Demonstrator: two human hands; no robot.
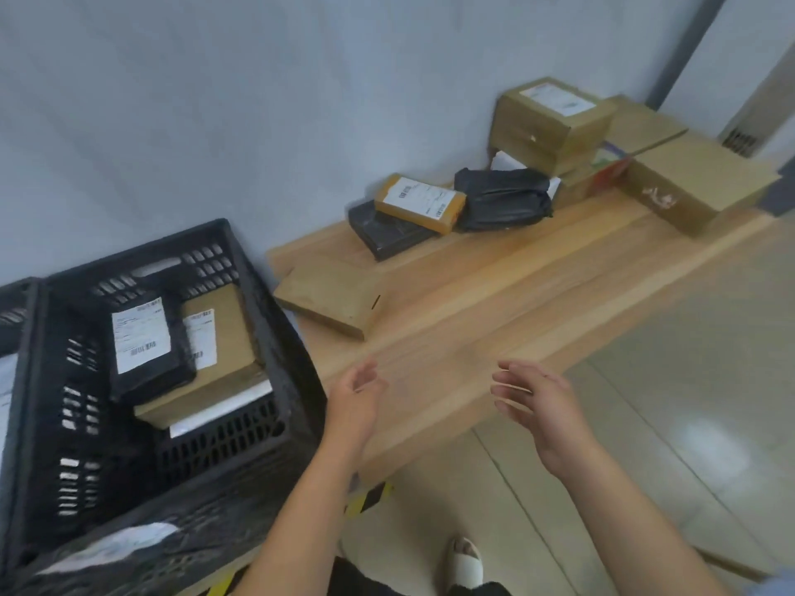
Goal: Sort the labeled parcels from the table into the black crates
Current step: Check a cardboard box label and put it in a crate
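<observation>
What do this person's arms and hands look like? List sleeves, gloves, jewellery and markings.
The left hand and right hand are ungloved, with no watch or bracelet at either wrist. The left forearm and right forearm are uncovered to the frame edge. A pale blue scrap by the right upper arm may be a short sleeve. Rings are too blurred to tell.

The left grip [357,395] and right grip [535,397] are bare hands on bare forearms. One foot wears a white, thick-strapped, open-toed slipper [464,561]. Black garment fabric [370,582] shows just left of the slipper and beneath it.
</observation>
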